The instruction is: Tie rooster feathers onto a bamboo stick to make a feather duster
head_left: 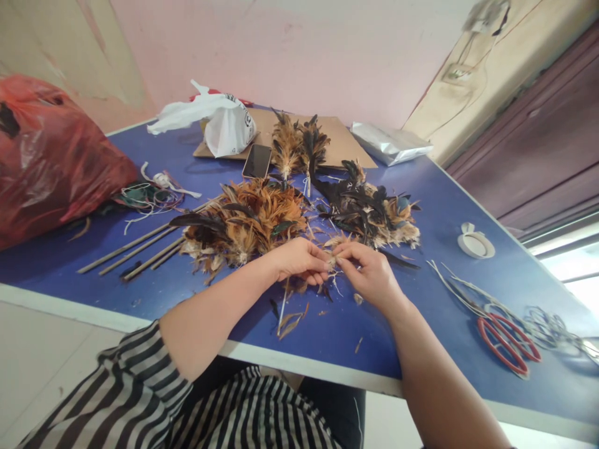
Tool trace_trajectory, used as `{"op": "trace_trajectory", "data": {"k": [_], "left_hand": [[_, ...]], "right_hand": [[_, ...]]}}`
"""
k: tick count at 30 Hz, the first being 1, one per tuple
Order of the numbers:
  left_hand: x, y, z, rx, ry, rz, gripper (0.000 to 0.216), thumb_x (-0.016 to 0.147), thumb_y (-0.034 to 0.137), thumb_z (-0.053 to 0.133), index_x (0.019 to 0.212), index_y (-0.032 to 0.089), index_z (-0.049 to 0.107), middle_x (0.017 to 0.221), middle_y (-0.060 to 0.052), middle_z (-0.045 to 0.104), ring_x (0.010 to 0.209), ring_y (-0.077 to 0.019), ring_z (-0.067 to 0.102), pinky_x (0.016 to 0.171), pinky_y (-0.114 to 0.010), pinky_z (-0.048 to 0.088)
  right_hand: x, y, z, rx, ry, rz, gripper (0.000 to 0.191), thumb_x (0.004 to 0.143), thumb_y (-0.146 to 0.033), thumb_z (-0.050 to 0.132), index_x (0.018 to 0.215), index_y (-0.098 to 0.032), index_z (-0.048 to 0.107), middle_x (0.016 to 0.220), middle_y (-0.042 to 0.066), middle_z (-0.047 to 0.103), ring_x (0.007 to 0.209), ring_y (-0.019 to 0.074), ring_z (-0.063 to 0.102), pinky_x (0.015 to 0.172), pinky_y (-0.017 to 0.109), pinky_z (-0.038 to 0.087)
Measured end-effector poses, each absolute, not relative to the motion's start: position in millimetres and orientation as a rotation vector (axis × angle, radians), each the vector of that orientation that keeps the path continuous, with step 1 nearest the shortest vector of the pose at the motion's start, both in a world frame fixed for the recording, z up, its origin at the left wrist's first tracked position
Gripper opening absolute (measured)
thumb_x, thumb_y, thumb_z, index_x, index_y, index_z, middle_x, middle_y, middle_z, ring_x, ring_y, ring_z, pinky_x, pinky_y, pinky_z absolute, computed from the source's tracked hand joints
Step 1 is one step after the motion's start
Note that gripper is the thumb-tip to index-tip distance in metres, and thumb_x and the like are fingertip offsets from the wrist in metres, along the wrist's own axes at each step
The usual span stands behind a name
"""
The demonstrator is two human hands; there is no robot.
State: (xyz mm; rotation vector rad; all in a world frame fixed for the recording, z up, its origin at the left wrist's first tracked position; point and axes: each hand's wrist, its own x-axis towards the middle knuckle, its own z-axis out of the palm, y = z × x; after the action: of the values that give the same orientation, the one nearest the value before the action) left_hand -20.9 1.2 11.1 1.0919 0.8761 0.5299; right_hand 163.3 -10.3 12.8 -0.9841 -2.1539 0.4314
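Observation:
My left hand and my right hand meet over the table's front middle, fingertips pinched together. Between them is a small pale feather, mostly covered by the fingers. Just left and beyond lies a big heap of orange-brown feathers. Behind my right hand spreads a pile of black and tan feathers. Loose feathers and fluff are scattered on the tabletop below the hands. A thin white stick points toward the near edge beneath my left hand.
Two feather bundles rest on cardboard beside a phone. Several thin sticks lie left, near a red plastic bag. To the right are red-handled scissors, cords and a tape roll. The blue table has a pale edge.

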Motion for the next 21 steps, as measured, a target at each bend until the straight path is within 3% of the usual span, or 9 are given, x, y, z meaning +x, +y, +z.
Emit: {"op": "trace_trajectory", "data": {"k": [3, 6, 10, 15, 21], "left_hand": [[-24, 1, 13, 1.296, 0.981, 0.497, 0.009, 0.069, 0.018, 0.065, 0.069, 0.010, 0.062, 0.055, -0.002, 0.061, 0.045, -0.0098, 0.058, 0.046, -0.021, 0.047], [-27, 2, 15, 1.481, 1.056, 0.489, 0.018, 0.071, 0.025, 0.063, 0.060, 0.011, 0.060, 0.050, -0.001, 0.058, 0.041, -0.0088, 0.053, 0.042, -0.019, 0.043], [-29, 2, 16, 1.545, 1.014, 0.656, 0.022, 0.070, 0.033, 0.064, 0.061, 0.012, 0.063, 0.050, 0.001, 0.056, 0.039, -0.0058, 0.048, 0.040, -0.017, 0.037], [-20, 4, 10, 1.114, 0.810, 0.821, 0.022, 0.066, 0.031, 0.070, 0.067, 0.010, 0.065, 0.057, -0.001, 0.059, 0.045, -0.0036, 0.048, 0.041, -0.014, 0.034], [-18, 10, -1, 0.839, 0.698, 0.833, 0.019, 0.069, 0.026, 0.069, 0.076, 0.008, 0.066, 0.072, -0.007, 0.066, 0.058, -0.0071, 0.060, 0.048, -0.014, 0.044]], "right_hand": [[163, -10, 13, -0.998, -2.168, 0.433, 0.012, 0.079, -0.014, 0.051, 0.072, -0.018, 0.060, 0.082, 0.005, 0.065, 0.080, 0.0170, 0.060, 0.075, 0.030, 0.046], [163, -10, 12, -1.028, -2.163, 0.506, 0.012, 0.077, -0.014, 0.052, 0.070, -0.018, 0.061, 0.079, 0.004, 0.065, 0.078, 0.0166, 0.061, 0.074, 0.030, 0.046], [162, -10, 10, -1.104, -2.094, 0.686, 0.011, 0.077, -0.018, 0.053, 0.068, -0.018, 0.060, 0.081, 0.004, 0.066, 0.076, 0.0167, 0.061, 0.073, 0.031, 0.047], [161, -11, 11, -1.111, -1.879, 0.995, 0.012, 0.078, -0.028, 0.057, 0.071, -0.018, 0.059, 0.077, 0.004, 0.065, 0.069, 0.0157, 0.061, 0.066, 0.030, 0.051], [161, -11, 17, -1.122, -1.708, 1.186, 0.020, 0.074, -0.034, 0.063, 0.068, -0.016, 0.058, 0.068, 0.002, 0.065, 0.062, 0.0139, 0.062, 0.063, 0.030, 0.053]]}}
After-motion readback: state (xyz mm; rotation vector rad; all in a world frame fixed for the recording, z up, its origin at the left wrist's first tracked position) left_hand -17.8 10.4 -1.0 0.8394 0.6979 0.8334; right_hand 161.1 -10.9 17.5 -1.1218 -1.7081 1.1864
